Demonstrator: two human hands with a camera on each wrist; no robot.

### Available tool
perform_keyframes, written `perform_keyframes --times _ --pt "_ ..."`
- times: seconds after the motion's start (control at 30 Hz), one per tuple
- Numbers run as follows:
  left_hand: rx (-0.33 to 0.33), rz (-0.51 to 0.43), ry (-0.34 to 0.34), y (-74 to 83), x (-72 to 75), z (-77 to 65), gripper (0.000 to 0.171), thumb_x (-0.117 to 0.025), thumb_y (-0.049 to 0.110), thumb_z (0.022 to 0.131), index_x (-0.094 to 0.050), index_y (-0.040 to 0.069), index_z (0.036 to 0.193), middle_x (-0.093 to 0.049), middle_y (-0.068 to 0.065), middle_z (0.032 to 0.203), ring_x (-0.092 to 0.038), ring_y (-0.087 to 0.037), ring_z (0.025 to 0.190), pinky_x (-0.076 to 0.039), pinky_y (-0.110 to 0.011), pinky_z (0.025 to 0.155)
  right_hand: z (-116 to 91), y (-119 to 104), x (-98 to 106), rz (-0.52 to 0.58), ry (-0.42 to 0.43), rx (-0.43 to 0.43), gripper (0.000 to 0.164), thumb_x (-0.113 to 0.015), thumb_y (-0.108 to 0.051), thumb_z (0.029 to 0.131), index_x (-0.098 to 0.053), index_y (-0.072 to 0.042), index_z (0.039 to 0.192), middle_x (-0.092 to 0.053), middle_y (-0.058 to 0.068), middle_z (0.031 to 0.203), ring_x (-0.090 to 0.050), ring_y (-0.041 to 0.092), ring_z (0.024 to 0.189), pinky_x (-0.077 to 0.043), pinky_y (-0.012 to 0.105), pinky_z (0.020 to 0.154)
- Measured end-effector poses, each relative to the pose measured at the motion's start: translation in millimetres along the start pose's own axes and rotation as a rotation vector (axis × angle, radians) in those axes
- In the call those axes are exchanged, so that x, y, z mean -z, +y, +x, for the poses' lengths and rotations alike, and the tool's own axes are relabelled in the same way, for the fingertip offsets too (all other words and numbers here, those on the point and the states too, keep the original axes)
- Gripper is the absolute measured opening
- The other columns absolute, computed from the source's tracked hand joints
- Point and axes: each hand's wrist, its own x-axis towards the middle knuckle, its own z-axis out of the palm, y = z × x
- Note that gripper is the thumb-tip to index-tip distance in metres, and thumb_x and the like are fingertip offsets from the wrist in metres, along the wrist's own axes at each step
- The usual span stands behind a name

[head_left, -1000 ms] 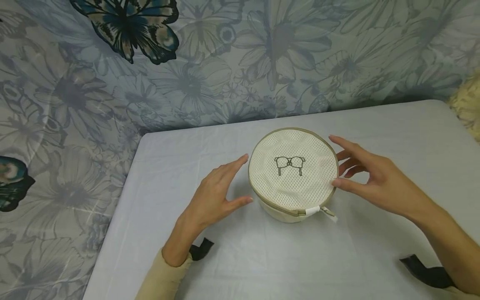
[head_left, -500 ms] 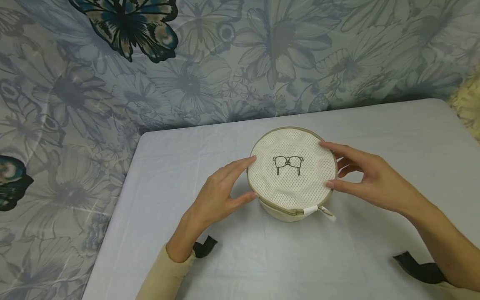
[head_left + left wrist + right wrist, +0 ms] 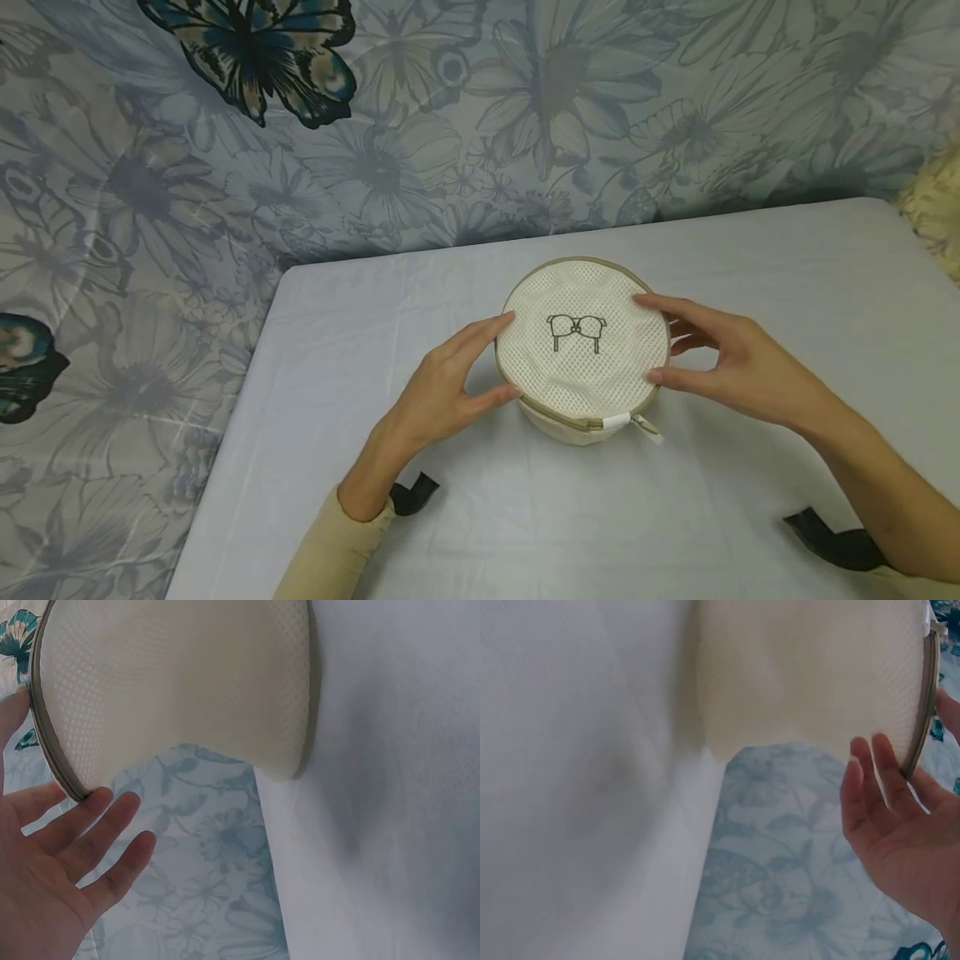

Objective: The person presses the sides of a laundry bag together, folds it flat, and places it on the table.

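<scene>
A round cream mesh laundry bag (image 3: pixel 581 358) stands upright on the white-covered table, its lid printed with a dark outline like a bra or glasses. A khaki zip runs round its rim, with the zip pull (image 3: pixel 647 428) hanging at the front right. My left hand (image 3: pixel 435 396) touches the left rim with forefinger and thumb; the left wrist view shows its other fingers spread loosely beside the mesh wall. On the opposite side, my right hand (image 3: pixel 750 367) rests forefinger and thumb on the lid's edge. Its remaining fingers (image 3: pixel 889 769) lie extended against the side wall.
White cloth covers the table (image 3: pixel 375 308), whose back edge runs close to a floral curtain (image 3: pixel 420 167) with butterfly prints. Pale yellow fluffy material (image 3: pixel 933 208) shows at the far right. Black straps (image 3: pixel 836 540) stick out at both wrists.
Both hands have moved inward. The left fingertips now meet the rim, and the right forefinger and thumb have come further over the lid. The bag's right side has shifted slightly left.
</scene>
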Motion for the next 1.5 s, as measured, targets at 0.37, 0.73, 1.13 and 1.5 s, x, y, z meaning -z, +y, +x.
perform_keyframes --times 0.37,0.73,1.13,1.5 --pt "0.089 -0.026 -0.056 -0.1 -4.7 0.9 0.092 -0.080 0.042 0.084 -0.029 0.022 0.158 -0.043 -0.001 0.152 -0.041 -0.014 0.139 -0.039 -0.037 0.112 -5 2 0 -0.034 -0.064 -0.077 0.090 -0.088 -0.021 0.077 -0.040 -0.035 0.152 -0.045 -0.002 0.152 -0.060 0.003 0.112 -0.046 0.009 0.086" --pt "0.098 0.023 -0.104 -2.2 -8.1 2.7 0.096 -0.077 0.048 0.085 -0.022 0.020 0.160 -0.033 0.000 0.159 -0.034 -0.014 0.144 -0.035 -0.036 0.114 -8 15 -5 -0.145 -0.097 0.012 0.103 -0.089 -0.028 0.074 -0.028 -0.027 0.158 -0.042 0.008 0.153 -0.065 0.034 0.113 -0.050 0.018 0.085" --pt "0.143 0.073 -0.175 -3.7 -13.5 5.0 0.102 -0.074 0.056 0.084 -0.016 0.022 0.160 -0.027 0.002 0.162 -0.029 -0.015 0.146 -0.032 -0.039 0.116 -9 20 -13 -0.204 -0.066 -0.020 0.099 -0.091 -0.033 0.070 -0.038 -0.025 0.154 -0.051 0.016 0.146 -0.061 0.042 0.115 -0.053 0.059 0.084" --pt "0.185 0.055 -0.216 -8.0 -16.6 7.2 0.101 -0.072 0.057 0.084 -0.014 0.026 0.160 -0.025 0.006 0.162 -0.028 -0.015 0.146 -0.030 -0.041 0.117 -8 22 -17 -0.195 -0.081 -0.034 0.119 -0.092 -0.034 0.068 -0.018 -0.025 0.161 -0.054 0.021 0.142 -0.056 0.041 0.124 -0.043 0.065 0.094"
